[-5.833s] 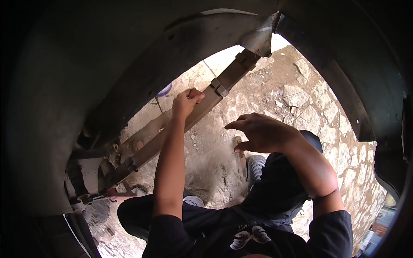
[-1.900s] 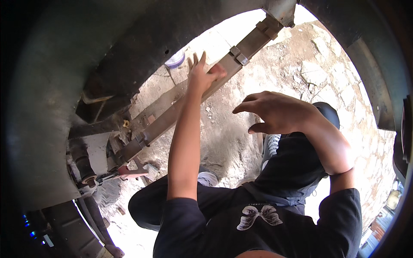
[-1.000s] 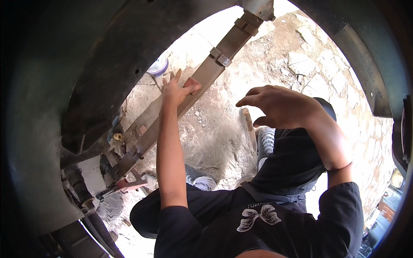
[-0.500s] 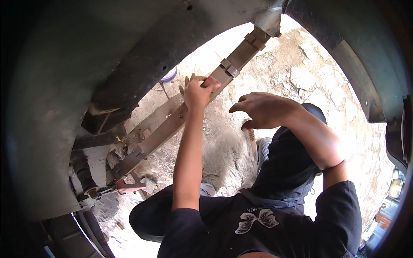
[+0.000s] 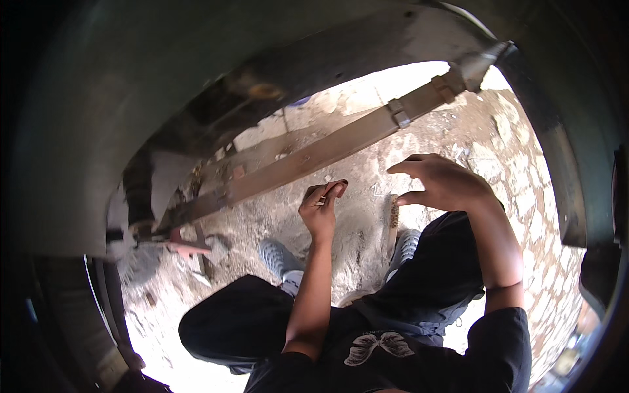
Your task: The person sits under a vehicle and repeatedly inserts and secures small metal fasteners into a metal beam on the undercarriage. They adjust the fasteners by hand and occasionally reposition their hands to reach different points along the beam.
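Observation:
My left hand (image 5: 319, 208) is closed on a small folded reddish-brown piece (image 5: 337, 190), which looks like sandpaper. It is held below the long rusty leaf spring (image 5: 311, 158), apart from it. That spring slants from lower left to upper right under the vehicle, with metal clamps (image 5: 398, 112) round its upper part. My right hand (image 5: 445, 181) hangs in the air at the right, empty, thumb and fingers apart. Just beyond its thumb, on the ground beside my shoe, lies a brush (image 5: 393, 216) with a narrow handle and brown bristles.
Dark vehicle body panels (image 5: 164, 72) arch over the left, top and right. A spring bracket (image 5: 473, 69) sits at the upper right. At lower left, a red metal part (image 5: 189, 244) stands near the spring's end. My bent knees and grey shoes (image 5: 278, 257) are on dusty ground.
My left hand has come off the leaf spring and moved down toward me with the folded piece. My right hand stays open. The view has shifted and turned.

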Motion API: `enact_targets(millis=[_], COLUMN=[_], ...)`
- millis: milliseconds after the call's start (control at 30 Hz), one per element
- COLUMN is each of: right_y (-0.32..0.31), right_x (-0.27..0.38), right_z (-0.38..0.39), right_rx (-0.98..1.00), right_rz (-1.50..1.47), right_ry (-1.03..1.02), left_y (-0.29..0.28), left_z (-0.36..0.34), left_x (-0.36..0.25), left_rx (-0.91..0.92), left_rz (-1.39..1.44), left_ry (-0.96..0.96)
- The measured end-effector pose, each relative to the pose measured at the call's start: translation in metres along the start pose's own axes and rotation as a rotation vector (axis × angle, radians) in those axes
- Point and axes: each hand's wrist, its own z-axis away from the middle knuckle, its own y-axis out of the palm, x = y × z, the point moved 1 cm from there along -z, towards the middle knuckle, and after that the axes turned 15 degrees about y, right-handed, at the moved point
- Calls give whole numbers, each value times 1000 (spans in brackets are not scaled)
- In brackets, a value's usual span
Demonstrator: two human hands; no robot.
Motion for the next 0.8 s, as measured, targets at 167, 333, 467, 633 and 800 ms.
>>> enact_targets(millis=[167,333,467,633,800], right_y=[8,41,65,94,92], right_x=[15,44,74,77,76], right_z=[0,-14,-26,-38,-37], right_rx=[-18,-20,-50,56,94], right_rz=[-12,-46,-234,-329,-474], right_ry=[-1,-114,-334,-321,-185], left_y=[-12,-37,-54,-64,-80], left_z=[8,28,30,24,25], left_x=[-49,-78,-95,-110,-130], left_rx=[55,-11,-90,-155,-154], left_rz=[78,332,525,610,518], left_ry=[-429,-587,-616,-620,-621])
